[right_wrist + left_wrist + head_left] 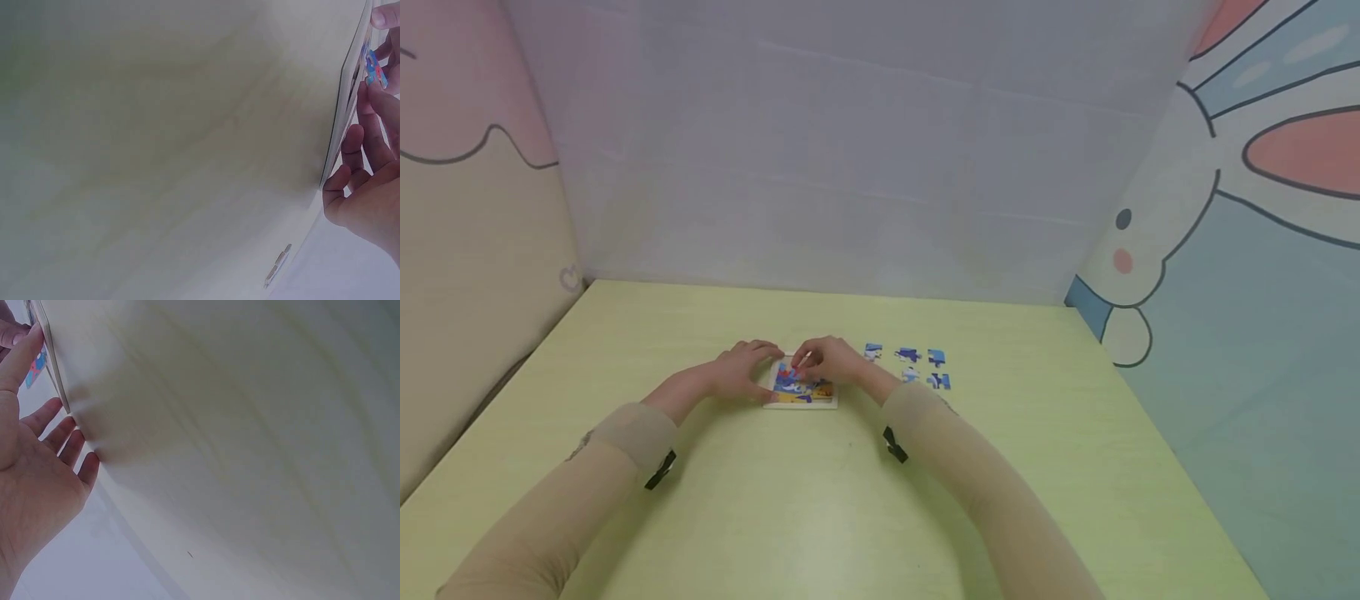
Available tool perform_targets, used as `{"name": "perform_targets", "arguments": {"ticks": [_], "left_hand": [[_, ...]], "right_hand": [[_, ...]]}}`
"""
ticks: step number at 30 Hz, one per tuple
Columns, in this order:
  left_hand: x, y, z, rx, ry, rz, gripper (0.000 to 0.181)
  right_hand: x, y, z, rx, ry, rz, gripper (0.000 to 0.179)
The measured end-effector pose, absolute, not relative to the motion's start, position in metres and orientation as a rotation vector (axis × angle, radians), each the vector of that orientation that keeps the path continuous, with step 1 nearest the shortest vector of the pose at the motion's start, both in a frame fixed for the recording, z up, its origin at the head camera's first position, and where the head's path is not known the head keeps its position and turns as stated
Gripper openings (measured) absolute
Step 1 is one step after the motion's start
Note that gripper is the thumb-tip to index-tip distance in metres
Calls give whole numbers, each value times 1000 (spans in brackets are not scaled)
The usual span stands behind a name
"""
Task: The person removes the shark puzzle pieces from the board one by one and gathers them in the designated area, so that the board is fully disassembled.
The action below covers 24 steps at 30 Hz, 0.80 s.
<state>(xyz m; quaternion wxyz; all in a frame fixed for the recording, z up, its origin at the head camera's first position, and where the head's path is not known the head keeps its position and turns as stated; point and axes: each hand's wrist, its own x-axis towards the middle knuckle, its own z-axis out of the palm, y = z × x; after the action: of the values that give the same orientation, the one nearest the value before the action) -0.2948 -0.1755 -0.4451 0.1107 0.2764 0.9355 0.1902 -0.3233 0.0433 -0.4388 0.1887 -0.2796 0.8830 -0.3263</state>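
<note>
A small jigsaw puzzle board (801,407) with a pale rim lies on the table, partly filled with a blue, red and yellow picture. My left hand (739,372) is at its left side, thumb on the near corner and fingers by the far corner. In the left wrist view, those fingers extend loosely, fingertips right at the board's edge. Over the board, my right hand (829,360) pinches a blue and red puzzle piece (375,70) between thumb and index finger, tilted up from the board. Its other fingers curl loosely above the rim, hiding part of the picture.
Several loose blue and white puzzle pieces (907,355) lie on the table (850,517) to the right of the board, behind my right forearm. A pale curtain (820,167) closes off the back, and printed cloths hang at both sides.
</note>
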Motion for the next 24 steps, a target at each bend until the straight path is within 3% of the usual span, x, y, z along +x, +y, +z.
{"name": "perform_targets", "arguments": {"ticks": [24], "left_hand": [[-294,-173,-442,779,2760,529,78]], "right_hand": [[-321,60,-413,-793,2578,-883,17]]}}
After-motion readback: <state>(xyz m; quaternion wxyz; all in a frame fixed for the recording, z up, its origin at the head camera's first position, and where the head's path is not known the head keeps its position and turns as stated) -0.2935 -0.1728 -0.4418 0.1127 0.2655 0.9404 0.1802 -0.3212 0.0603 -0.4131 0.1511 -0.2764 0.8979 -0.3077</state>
